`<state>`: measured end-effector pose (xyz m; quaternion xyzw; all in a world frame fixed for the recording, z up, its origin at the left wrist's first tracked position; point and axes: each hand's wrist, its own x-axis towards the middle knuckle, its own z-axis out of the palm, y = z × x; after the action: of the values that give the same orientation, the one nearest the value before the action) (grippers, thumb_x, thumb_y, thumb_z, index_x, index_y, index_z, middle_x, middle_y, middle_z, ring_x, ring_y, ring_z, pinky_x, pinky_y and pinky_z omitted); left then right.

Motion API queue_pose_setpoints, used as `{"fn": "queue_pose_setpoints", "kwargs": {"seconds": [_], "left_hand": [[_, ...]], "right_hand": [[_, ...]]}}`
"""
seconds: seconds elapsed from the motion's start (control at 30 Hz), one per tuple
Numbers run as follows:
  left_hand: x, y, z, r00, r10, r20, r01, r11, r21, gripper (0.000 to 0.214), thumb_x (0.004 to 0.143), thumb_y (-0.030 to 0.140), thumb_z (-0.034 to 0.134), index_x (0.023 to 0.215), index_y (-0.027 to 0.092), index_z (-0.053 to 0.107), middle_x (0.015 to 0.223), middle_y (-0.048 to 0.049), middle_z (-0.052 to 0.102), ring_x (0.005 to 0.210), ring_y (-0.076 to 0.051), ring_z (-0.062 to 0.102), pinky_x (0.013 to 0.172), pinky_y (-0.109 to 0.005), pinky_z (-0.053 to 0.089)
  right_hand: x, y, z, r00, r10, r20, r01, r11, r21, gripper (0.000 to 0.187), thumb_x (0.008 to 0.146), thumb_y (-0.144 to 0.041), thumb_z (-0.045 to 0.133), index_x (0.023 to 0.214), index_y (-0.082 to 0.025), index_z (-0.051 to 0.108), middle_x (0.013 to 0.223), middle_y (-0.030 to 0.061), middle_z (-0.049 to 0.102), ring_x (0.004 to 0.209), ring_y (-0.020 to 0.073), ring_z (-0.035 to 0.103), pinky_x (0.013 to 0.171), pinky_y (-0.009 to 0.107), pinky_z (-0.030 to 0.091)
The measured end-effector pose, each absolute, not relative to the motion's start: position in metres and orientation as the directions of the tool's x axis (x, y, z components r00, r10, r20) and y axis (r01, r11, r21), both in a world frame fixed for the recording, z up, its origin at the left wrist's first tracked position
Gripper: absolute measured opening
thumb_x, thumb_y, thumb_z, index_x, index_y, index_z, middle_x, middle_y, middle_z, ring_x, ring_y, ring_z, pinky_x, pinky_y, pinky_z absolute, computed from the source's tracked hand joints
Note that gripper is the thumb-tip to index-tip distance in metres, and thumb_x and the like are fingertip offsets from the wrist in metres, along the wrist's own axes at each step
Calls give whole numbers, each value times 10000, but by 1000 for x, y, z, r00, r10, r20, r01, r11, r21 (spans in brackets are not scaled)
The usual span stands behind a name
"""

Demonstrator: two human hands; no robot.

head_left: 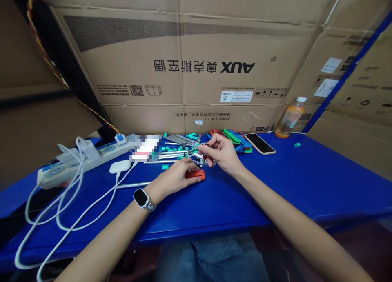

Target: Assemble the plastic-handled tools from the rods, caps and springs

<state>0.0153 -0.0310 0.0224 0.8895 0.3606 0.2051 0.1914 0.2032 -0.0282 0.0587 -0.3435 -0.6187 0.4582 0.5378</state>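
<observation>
on the tabletop (275,184): both my hands meet in the middle of the blue surface, just in front of the heap of parts.
left hand (179,178): down low, fingers curled together over the red piece (196,175), pressing it against the tabletop.
right hand (223,153): lifted a touch, thumb and forefinger pinched shut on a small metal part (204,146) with a dark red bit at its end. it's too small for me to tell just what it is.
red piece: under my left fingers, near the small metal part, only its right end peeking out.
metal rods (176,149): a loose heap just beyond my left hand, several with teal ends, lying every which way.
teal caps (165,167): a few scattered by the rods, and one lone cap (297,144) well apart on the right.
coloured pieces (235,138): green, blue and red ones piled behind my right hand, just beside the phone (259,143).
how far along: somewhere in the middle, i'd judge. one red piece and one metal part are in hand, and plenty of rods and coloured pieces lie loose. i can't tell which of them are finished.
around me: bottle (289,118) by the cardboard boxes (183,61), power strip (82,155) and white cables (70,208) off to the left, watch (142,198) on my left wrist.
</observation>
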Motion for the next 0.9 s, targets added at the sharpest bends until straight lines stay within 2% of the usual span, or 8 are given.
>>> {"fn": "queue_pose_setpoints", "kwargs": {"seconds": [0.13,0.2,0.37,0.5,0.6,0.73,0.83,0.9], "left_hand": [[14,-28,19,650,728,217,569,-656,496,298,885,423,648,1028,168,708,995,-85,623,867,-220,615,803,-348,499],[14,-28,18,650,729,216,567,-654,501,296,882,423,653,1033,174,708,1002,-83,624,872,-218,618,804,-344,501],[14,-29,20,654,723,222,570,-665,483,284,887,418,647,1014,171,708,994,-86,625,885,-226,615,808,-351,498],[15,-29,20,658,719,224,580,-673,459,272,883,406,651,996,164,699,1002,-91,630,904,-239,619,818,-361,502],[13,-30,21,667,713,214,588,-681,437,284,879,397,654,1052,173,684,1076,-96,622,975,-254,619,879,-377,499],[3,-35,28,660,718,222,622,-687,376,392,841,441,691,1137,188,646,1145,-93,591,1085,-271,583,968,-398,467],[-11,-41,34,641,730,237,670,-683,289,404,829,497,679,1096,194,657,1087,-84,596,1047,-276,578,931,-404,471],[-20,-45,35,643,732,224,691,-681,241,384,841,502,656,1074,197,669,1042,-77,601,1011,-272,577,899,-397,472]], "right_hand": [[210,-28,57,-302,872,385,-82,379,-922,372,809,-529,670,949,-201,567,799,-8,676,417,41,518,405,206,424],[214,-27,58,-365,850,379,-73,380,-922,350,828,-515,650,964,-195,611,866,15,683,467,52,537,448,227,461],[215,-23,57,-234,895,379,-49,378,-924,400,675,-463,810,747,-212,507,533,-66,565,404,89,501,398,224,409],[208,-24,48,-139,903,406,-20,407,-913,424,684,-465,806,723,-226,458,511,-76,546,397,100,503,393,221,390],[206,-27,43,-210,895,393,95,419,-903,307,790,-484,711,837,-219,562,571,-48,593,462,127,573,449,241,432],[214,-32,46,-252,876,411,178,459,-870,317,873,-493,598,990,-200,627,743,9,676,523,128,597,522,263,466],[225,-35,47,-253,896,366,389,440,-809,319,878,-484,586,904,-171,645,605,-10,612,486,119,526,494,247,392],[231,-37,43,-331,900,284,585,432,-686,314,878,-456,592,772,-164,642,524,-22,550,483,116,486,491,242,330]]}}
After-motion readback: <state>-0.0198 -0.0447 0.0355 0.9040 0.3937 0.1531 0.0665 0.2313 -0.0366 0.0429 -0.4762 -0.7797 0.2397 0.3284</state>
